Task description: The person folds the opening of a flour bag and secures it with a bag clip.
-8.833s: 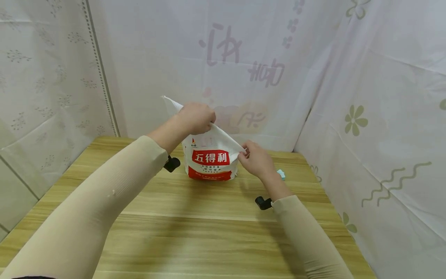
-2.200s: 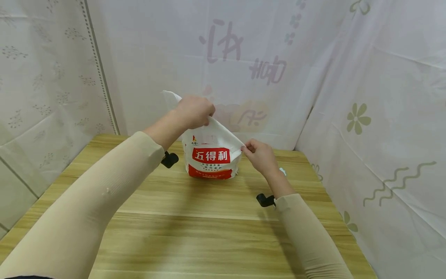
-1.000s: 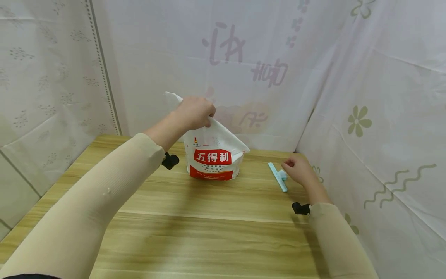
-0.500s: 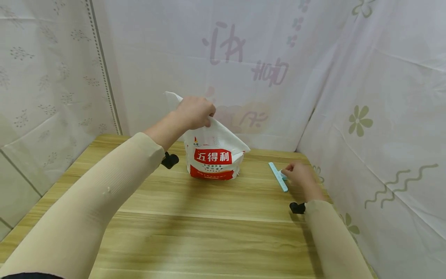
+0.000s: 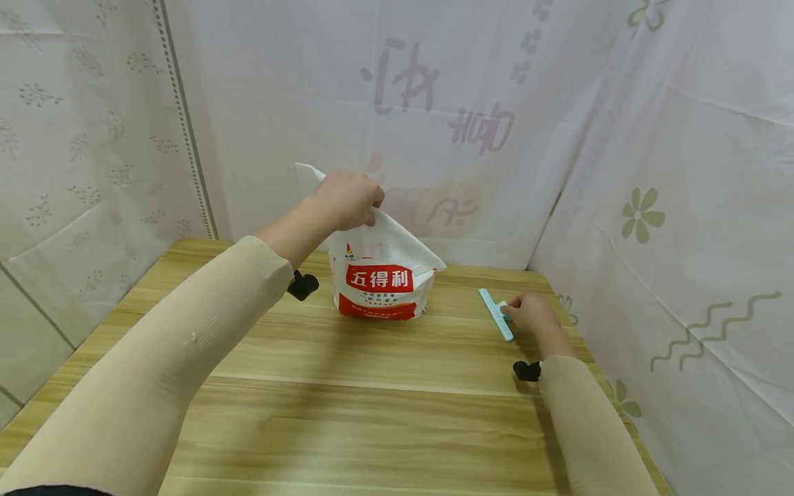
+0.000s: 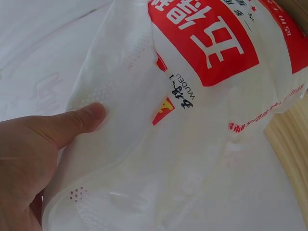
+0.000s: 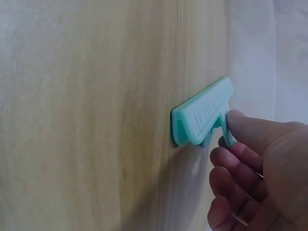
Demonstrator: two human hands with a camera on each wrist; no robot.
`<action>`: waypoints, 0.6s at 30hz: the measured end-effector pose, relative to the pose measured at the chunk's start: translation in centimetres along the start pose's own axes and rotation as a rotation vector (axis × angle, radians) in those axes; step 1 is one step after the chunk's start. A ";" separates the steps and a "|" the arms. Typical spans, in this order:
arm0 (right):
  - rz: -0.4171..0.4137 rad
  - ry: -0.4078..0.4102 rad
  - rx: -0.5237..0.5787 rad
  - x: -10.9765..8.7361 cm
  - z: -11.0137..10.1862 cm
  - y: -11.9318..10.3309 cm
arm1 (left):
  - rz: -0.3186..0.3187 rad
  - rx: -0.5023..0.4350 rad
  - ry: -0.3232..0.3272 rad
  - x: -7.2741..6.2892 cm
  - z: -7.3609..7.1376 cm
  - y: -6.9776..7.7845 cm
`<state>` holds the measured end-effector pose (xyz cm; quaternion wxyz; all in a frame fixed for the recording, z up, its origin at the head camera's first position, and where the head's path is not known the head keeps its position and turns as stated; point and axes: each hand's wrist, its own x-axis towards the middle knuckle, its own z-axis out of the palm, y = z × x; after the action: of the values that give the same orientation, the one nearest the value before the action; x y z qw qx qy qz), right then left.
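While the left hand [image 5: 347, 200] grips a white bag [image 5: 380, 279] — only the left wrist view spells "WUDELI" lettering [image 6: 186, 85] — the right hand [image 5: 535, 318], at its four o'clock, pinches a mint-green bag clip [image 5: 495, 315].

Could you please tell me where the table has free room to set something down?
The largest bare patch of the table lies in front of the bag, between the left sleeve and the right sleeve. A smaller gap lies between bag and clip. It is crowded at the right, where the right hand pinches the clip.
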<state>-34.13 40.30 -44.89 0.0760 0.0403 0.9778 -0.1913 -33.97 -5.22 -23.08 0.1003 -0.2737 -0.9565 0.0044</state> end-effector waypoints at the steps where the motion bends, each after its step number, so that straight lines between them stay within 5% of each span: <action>1: -0.004 0.002 0.009 0.0 0.0 0.1 | -0.001 0.000 0.000 0.0 0.0 0.0; 10: 0.055 -0.023 0.426 0.1 0.0 0.1 | -0.005 -0.010 -0.005 -0.1 0.0 0.0; 18: 0.083 0.007 0.570 -0.1 -0.4 0.0 | 0.002 -0.010 0.001 0.0 0.1 -0.1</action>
<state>-34.04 40.43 -44.52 0.0660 0.1006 0.8823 -0.4550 -33.99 -5.31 -23.14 0.0995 -0.2751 -0.9563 -0.0005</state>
